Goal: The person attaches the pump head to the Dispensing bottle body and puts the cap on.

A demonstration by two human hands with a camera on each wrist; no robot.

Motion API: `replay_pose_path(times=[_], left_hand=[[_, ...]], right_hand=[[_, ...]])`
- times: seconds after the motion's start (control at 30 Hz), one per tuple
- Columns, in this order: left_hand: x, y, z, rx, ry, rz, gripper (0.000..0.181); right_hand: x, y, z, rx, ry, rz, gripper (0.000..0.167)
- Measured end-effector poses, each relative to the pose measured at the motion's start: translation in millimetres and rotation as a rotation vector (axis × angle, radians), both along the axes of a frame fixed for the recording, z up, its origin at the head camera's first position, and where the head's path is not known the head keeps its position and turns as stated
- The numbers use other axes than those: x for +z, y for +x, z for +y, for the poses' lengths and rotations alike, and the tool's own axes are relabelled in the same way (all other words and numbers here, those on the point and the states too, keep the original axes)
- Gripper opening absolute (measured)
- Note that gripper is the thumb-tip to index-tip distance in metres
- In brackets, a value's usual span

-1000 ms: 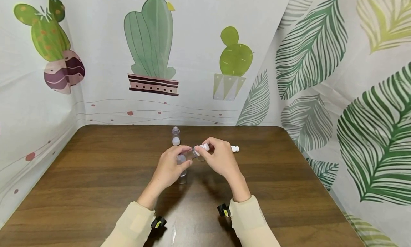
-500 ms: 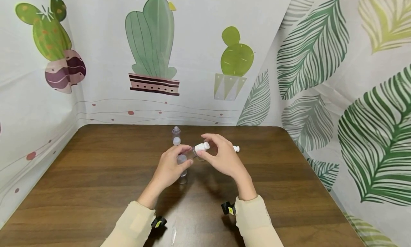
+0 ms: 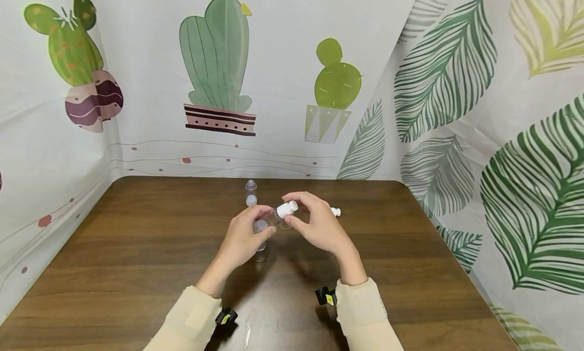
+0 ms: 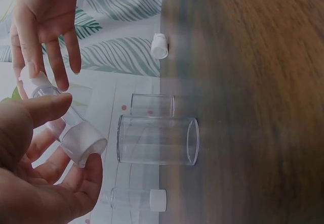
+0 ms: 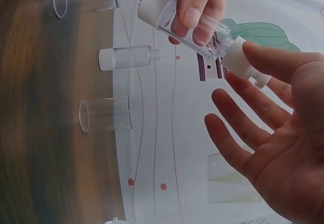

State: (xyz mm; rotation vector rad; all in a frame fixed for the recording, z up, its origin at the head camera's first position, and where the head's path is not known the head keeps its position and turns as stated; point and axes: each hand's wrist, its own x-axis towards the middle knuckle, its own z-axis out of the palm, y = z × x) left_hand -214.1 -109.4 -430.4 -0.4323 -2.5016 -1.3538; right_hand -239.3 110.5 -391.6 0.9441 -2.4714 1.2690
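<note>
In the head view my left hand (image 3: pixel 242 237) grips a small clear bottle (image 5: pixel 190 32) with a white base, held tilted above the table. On the bottle's neck sits a white pump top (image 5: pixel 237 56). My right hand (image 3: pixel 321 226) holds that pump top between thumb and index finger, while its other fingers are spread away, as the right wrist view shows. A second clear bottle (image 3: pixel 251 192) with a white base stands farther back. Below the hands is a wide clear cylinder (image 4: pixel 157 140), with a smaller clear cylinder (image 4: pixel 152 104) beside it in the left wrist view.
Another white pump top (image 4: pixel 159 46) rests on the brown wooden table (image 3: pixel 137 249), partly behind my right hand in the head view. A thin clear strip (image 3: pixel 247 336) lies near the front edge. Printed cloth (image 3: pixel 283 87) hangs behind the table.
The right hand's fingers have opened out from around the pump top, leaving more of it visible. Its wrist has moved slightly right. The left hand keeps its grip, nearly still.
</note>
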Motion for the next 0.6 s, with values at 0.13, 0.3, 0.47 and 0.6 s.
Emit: replay_pose_path(times=[0.13,0.3,0.47,0.6], left_hand=[[0.4,0.4,0.4,-0.009,-0.001,-0.009,0.04],[0.8,1.2,0.4,-0.009,0.0,-0.011,0.04],[0.6,1.3,0.3,-0.008,-0.003,-0.009,0.04],[0.0,0.9,0.1,-0.009,-0.004,-0.001,0.039]], right_hand=[[-0.8,0.0,-0.8,0.006,-0.007,-0.009,0.033],[-1.9,-0.4,-1.7,0.003,-0.014,-0.005,0.029],[-2.8,-1.1,-2.6,-0.018,-0.012,-0.008,0.027],[-3.4,-1.7,-3.6,-0.036,-0.01,-0.008,0.026]])
